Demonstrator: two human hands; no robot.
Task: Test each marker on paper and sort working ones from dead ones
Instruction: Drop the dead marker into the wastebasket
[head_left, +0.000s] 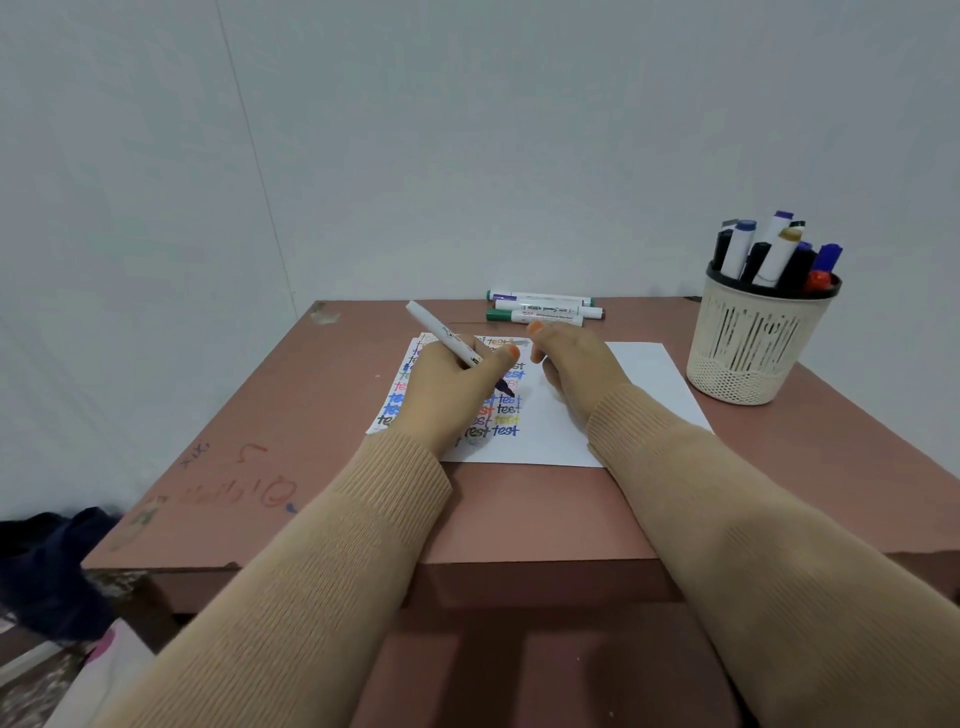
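Observation:
My left hand (452, 384) grips a white marker (441, 332) like a pen. Its dark purple tip (505, 387) points down at the white paper (623, 374), just above the rows of coloured "test" words (506, 430). My right hand (576, 369) rests on the paper beside it with fingers curled. Thumb and finger pinch a small blurred grey piece (519, 342) that looks like the marker's cap. Three capped markers (543, 307) lie side by side at the table's far edge. A white mesh cup (753, 343) at the right holds several markers.
The brown table (291, 441) stands against a pale wall and has scribbles on its left part. Dark cloth (47, 561) lies on the floor at the left. The cup stands close to the paper's right edge.

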